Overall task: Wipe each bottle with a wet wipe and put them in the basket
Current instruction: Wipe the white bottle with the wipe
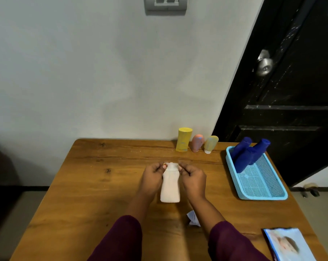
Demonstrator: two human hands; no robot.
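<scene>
Both hands pinch the top of the pale bottle (170, 187): your left hand (152, 176) and right hand (193, 178) have fingers curled in on its neck from either side, the body hanging down toward you. The bottle sits mid-frame, low over the table (103, 185). Whether its base touches the wood, can't tell. Two-sided hold at the cap end looks meant for working the neck, likely the wiping step. Any wipe under your fingers is not visible.

A crumpled wipe (193, 220) lies just below your right wrist, lower centre, within easy reach. The wipe pack (289, 243) is at lower right. The basket (261, 196) is at right of frame, with blue bottles (248, 155) leaning in its far end, so those look done. A yellow bottle (184, 140), pink bottle (197, 143) and pale tube (210, 144) stand in a row at the table's far edge, apparently queued, unwiped.
</scene>
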